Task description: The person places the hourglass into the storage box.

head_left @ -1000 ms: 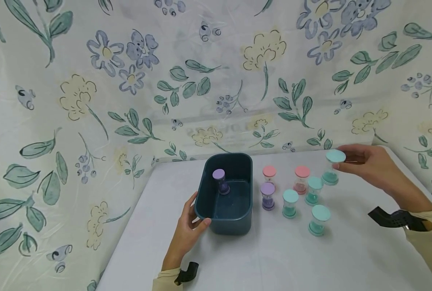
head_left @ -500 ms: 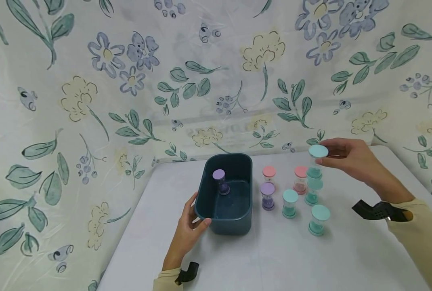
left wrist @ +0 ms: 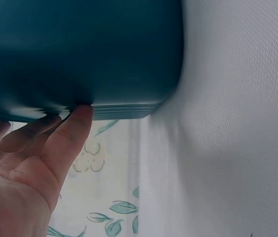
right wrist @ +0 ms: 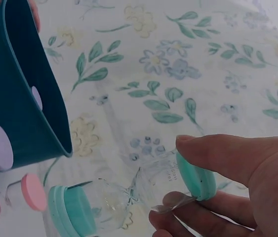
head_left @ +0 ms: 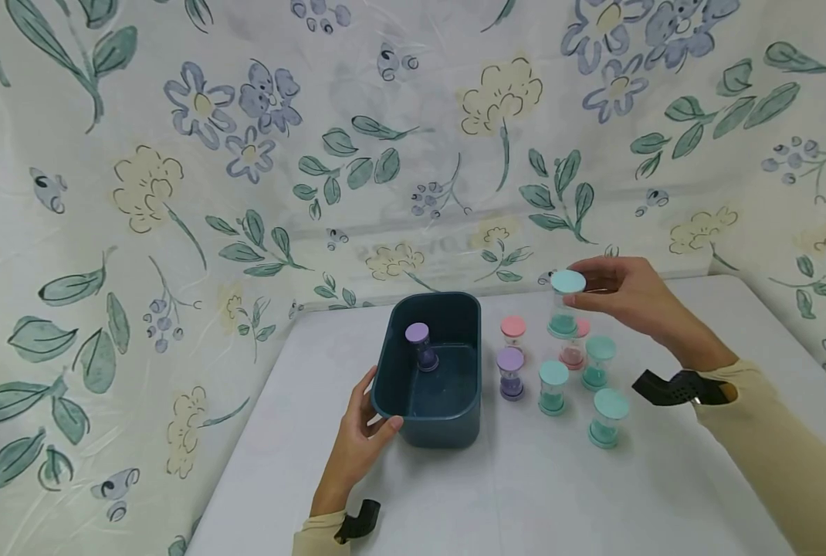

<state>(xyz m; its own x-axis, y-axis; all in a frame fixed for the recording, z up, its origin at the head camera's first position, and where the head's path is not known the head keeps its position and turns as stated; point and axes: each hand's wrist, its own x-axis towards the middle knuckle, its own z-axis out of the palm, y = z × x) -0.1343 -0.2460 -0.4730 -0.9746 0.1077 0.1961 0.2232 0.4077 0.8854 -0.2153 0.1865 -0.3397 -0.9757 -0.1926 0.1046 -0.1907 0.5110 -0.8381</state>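
Note:
My right hand [head_left: 628, 292] pinches a teal sand timer [head_left: 567, 286] by its upper cap. The timer is upright and raised in front of a pink sand timer [head_left: 572, 355], partly hiding it. In the right wrist view, thumb and fingers hold the cap of that clear hourglass [right wrist: 193, 177]. A dark teal bin [head_left: 441, 434] stands on the table, and my left hand [head_left: 360, 444] holds its near left corner, thumb on the front wall. Up close, the left wrist view has the fingers against the bin wall [left wrist: 89, 54]. Inside the bin stands a purple sand timer [head_left: 418, 333].
Right of the bin stand a second pink timer [head_left: 513, 327], a purple timer [head_left: 511, 372] and three teal timers [head_left: 553, 386], all upright on the white table [head_left: 482, 510]. A floral cloth [head_left: 246, 139] hangs behind and to the left.
My right hand has carried the teal sand timer leftward and slightly up, from the right of the group to in front of the pink one. The left hand and bin have stayed put.

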